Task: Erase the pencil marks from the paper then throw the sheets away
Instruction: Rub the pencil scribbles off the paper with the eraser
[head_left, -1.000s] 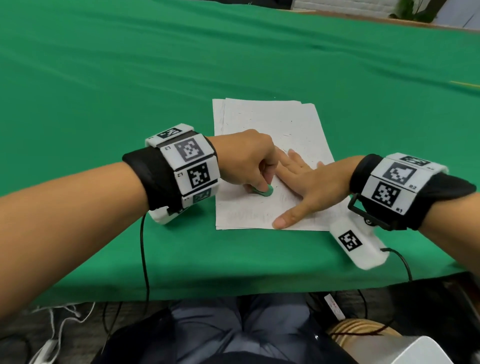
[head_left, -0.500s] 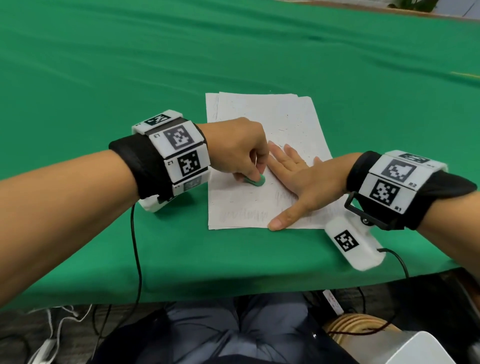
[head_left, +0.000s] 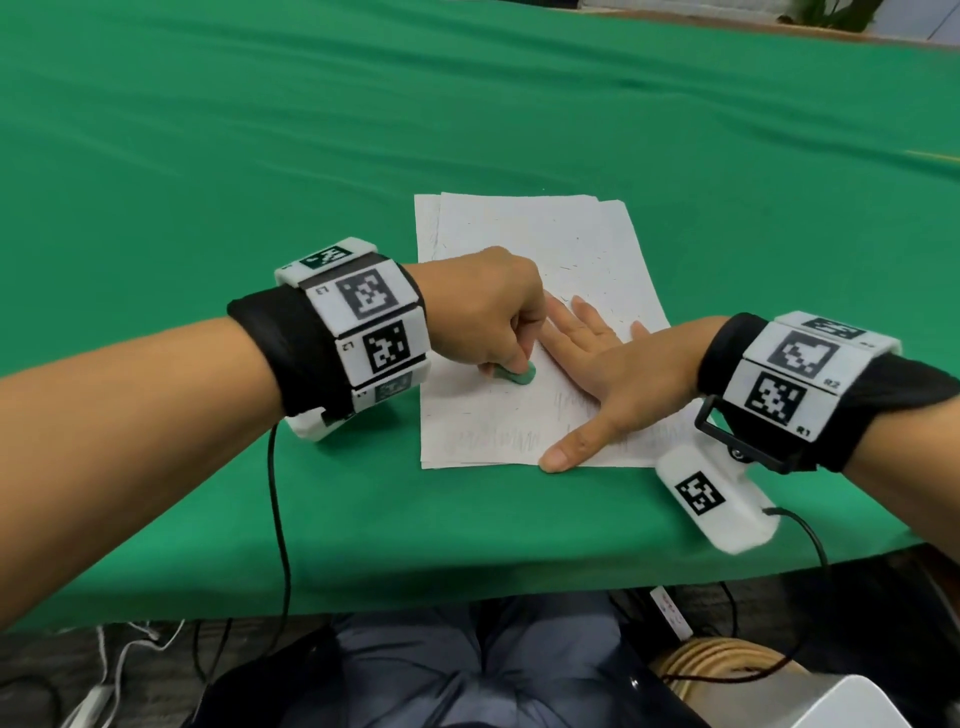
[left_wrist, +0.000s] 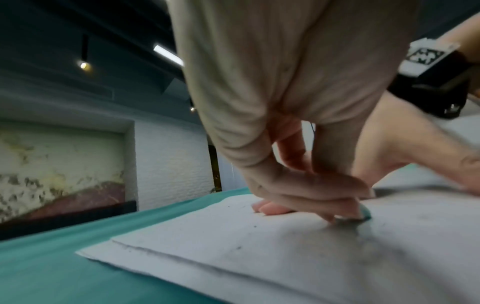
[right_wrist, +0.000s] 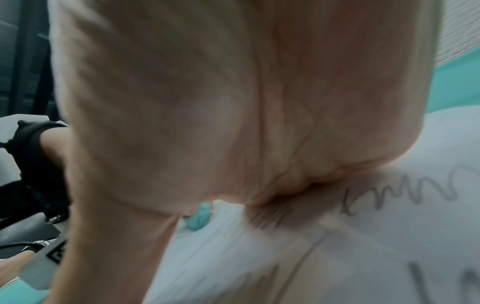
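A person's left hand (head_left: 485, 312) pinches a small green eraser (head_left: 521, 375) against a stack of white paper sheets (head_left: 550, 244) on a green tablecloth (head_left: 260, 156), while the right hand (head_left: 613, 379), at 3 o'clock of the eraser, presses flat with fingers spread. Zigzag pencil marks (head_left: 498, 439) line the sheet's near edge, 6 o'clock of the eraser; both wristbands (head_left: 363, 322) carry square coded markers.

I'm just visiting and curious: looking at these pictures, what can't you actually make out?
- Most of the green eraser: head view, the left hand covers it.
- The pencil marks already rubbed: too faint to read.
- How many paper sheets are stacked: edges overlap.
- Paper under the right hand: hidden by the palm; right wrist view is blurred.
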